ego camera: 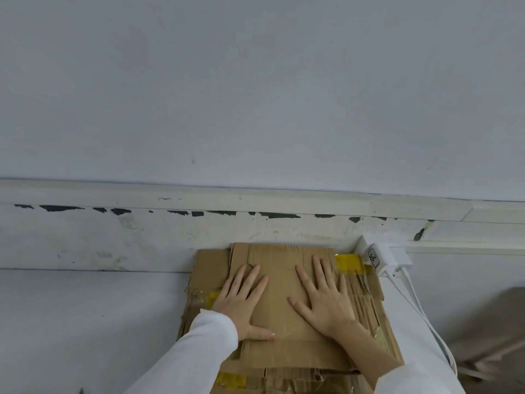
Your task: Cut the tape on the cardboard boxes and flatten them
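Cardboard (pixel 284 317), flattened and stacked at 6 o'clock against the wall, lies under both flat palms, left hand (pixel 241 305) and right hand (pixel 326 302) spread and gripping nothing, so I judge even downward pressure over the creases best; no containers show contents.

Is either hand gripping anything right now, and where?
Nothing is gripped. The left hand and right hand lie flat, fingers spread, pressing on the top flattened cardboard box.
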`<state>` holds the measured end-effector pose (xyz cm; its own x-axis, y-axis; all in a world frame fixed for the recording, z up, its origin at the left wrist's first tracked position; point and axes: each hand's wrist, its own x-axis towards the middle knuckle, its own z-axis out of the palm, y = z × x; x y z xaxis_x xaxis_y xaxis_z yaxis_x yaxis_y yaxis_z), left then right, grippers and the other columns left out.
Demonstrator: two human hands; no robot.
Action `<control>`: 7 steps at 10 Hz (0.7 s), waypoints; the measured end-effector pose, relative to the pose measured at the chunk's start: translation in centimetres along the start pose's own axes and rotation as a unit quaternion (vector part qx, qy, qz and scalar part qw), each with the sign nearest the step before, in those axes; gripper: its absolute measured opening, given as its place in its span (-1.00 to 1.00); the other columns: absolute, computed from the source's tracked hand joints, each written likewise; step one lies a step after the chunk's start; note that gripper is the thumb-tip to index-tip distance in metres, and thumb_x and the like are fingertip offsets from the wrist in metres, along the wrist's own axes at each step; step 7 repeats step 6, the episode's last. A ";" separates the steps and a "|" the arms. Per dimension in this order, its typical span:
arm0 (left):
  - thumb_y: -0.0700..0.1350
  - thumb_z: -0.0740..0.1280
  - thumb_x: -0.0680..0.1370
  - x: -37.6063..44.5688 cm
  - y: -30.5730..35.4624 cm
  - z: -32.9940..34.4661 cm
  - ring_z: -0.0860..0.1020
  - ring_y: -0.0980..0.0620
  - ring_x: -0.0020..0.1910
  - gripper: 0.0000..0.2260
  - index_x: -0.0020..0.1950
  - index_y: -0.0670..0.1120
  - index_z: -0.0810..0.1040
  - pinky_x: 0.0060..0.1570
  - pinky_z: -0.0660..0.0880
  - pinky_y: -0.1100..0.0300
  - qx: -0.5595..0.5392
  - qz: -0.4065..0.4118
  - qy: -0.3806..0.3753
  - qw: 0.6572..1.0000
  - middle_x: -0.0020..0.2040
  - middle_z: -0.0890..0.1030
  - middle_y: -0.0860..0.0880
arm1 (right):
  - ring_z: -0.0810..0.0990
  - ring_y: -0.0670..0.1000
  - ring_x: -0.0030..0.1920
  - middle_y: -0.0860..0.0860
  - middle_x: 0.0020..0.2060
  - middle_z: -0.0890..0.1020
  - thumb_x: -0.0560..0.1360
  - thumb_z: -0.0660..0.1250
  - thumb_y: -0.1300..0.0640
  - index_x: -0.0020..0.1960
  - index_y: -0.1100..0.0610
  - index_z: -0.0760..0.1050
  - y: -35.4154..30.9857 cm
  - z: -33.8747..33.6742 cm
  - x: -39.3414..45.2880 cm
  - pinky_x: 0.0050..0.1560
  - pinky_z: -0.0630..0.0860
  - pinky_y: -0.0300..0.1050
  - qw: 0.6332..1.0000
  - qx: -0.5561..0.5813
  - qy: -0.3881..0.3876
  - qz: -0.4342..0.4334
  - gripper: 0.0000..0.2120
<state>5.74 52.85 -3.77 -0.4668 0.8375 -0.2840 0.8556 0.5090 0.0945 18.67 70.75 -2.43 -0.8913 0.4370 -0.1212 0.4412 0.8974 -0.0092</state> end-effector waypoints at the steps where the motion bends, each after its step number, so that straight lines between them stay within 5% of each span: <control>1: 0.48 0.09 0.38 -0.9 0.4 -0.7 -0.41 -0.02 0.45 -0.04 0.51 0.02 -0.34 0.33 -0.44 -0.08 0.037 -0.019 0.017 0.999 0.46 -0.47 0.05 | -0.31 0.09 0.51 0.06 0.51 -0.29 0.48 -0.19 -0.42 0.50 -0.16 -0.33 -0.3 -0.8 -0.3 0.43 -0.25 0.23 1.000 -0.024 0.015 0.005 -0.29; 2: 0.44 0.03 0.45 -2.5 1.1 -1.4 -0.33 -0.02 0.49 -0.12 0.53 -0.02 -0.27 0.37 -0.36 -0.15 0.037 -0.058 0.038 0.997 0.51 -0.35 0.06 | -0.24 0.11 0.52 0.06 0.53 -0.24 0.49 -0.19 -0.40 0.51 -0.16 -0.27 -1.0 -1.8 -1.0 0.43 -0.23 0.23 0.998 -0.048 0.037 0.020 -0.31; 4: 0.15 -0.07 0.64 -5.2 1.2 -5.0 -0.20 0.11 0.51 -0.44 0.55 -0.04 -0.19 0.46 -0.15 0.04 -0.039 -0.027 0.086 0.995 0.54 -0.23 0.09 | -0.15 0.06 0.53 -0.01 0.54 -0.17 0.55 -0.16 -0.32 0.53 -0.11 -0.23 -2.3 -4.8 -3.3 0.47 -0.14 0.15 0.998 -0.021 0.024 0.048 -0.36; 7: 0.16 -0.13 0.63 -7.5 0.4 -10.3 -0.10 0.10 0.52 -0.45 0.56 -0.06 -0.09 0.47 -0.08 0.05 -0.039 -0.001 0.078 0.996 0.56 -0.13 0.06 | -0.17 -0.03 0.53 -0.08 0.54 -0.16 0.58 -0.15 -0.27 0.55 -0.06 -0.20 -3.1 -10.2 -4.2 0.48 -0.11 0.08 0.993 0.090 -0.048 0.067 -0.39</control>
